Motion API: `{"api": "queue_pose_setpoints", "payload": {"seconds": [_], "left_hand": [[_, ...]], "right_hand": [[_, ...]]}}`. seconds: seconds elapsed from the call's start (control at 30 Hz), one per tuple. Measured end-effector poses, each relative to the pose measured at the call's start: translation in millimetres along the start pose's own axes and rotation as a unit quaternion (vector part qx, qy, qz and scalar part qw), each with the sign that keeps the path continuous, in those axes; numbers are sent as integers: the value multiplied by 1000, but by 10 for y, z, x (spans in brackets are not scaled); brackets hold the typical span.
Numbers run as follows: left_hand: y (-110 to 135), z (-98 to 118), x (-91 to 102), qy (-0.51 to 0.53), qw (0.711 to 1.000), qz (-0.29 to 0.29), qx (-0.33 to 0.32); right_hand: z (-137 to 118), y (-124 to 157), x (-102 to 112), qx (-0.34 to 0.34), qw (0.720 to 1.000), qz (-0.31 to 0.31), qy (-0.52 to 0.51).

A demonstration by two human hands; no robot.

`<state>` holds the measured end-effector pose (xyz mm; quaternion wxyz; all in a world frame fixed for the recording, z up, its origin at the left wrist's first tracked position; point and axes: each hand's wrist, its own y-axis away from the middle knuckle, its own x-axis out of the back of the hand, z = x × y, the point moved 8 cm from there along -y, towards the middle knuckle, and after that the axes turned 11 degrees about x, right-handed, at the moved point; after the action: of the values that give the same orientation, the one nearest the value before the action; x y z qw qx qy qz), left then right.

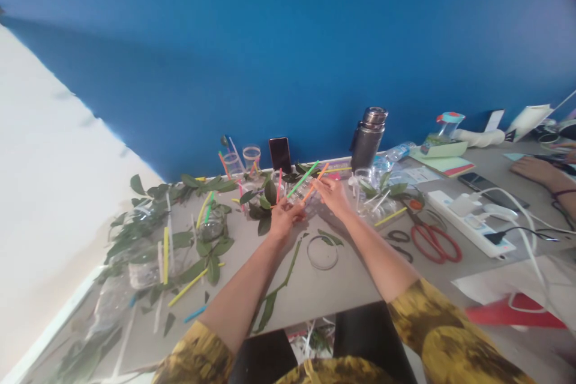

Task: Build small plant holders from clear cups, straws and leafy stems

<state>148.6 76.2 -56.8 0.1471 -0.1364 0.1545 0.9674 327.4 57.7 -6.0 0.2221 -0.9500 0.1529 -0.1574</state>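
Observation:
My left hand (284,218) and my right hand (332,196) are close together above the grey table (315,288). My left fingers pinch a green plastic straw (302,180) near its lower end. My right fingers are at an orange plastic straw (315,183) and seem to pinch it. Between the hands lies a clear cut plastic piece (299,195), partly hidden by my fingers. A pink straw (279,185) stands just beyond my left hand, among dark green leaves (265,204). Below my hands lies a thin clear plastic ring (323,254).
Cut plastic bottles, leafy stems and loose straws (165,255) cover the left of the table. Red-handled scissors (434,240) and a white power strip (468,222) lie to the right. A steel flask (368,139) and a phone (280,155) stand by the blue wall (180,60). A co-worker's hand (535,169) rests far right.

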Motion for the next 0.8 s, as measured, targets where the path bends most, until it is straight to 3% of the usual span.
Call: {"api": "queue_pose_setpoints", "payload": {"seconds": [0.2, 0.47, 0.8], "left_hand": [[-15, -43, 6, 0, 1000, -2, 24], [-19, 21, 128, -67, 994, 80, -31], [33, 111, 97, -103, 990, 73, -61]], "right_hand": [[-18, 2, -62, -14, 999, -5, -31], [-46, 42, -82, -20, 1000, 15, -11], [71, -28, -108, -16, 997, -14, -69]]}}
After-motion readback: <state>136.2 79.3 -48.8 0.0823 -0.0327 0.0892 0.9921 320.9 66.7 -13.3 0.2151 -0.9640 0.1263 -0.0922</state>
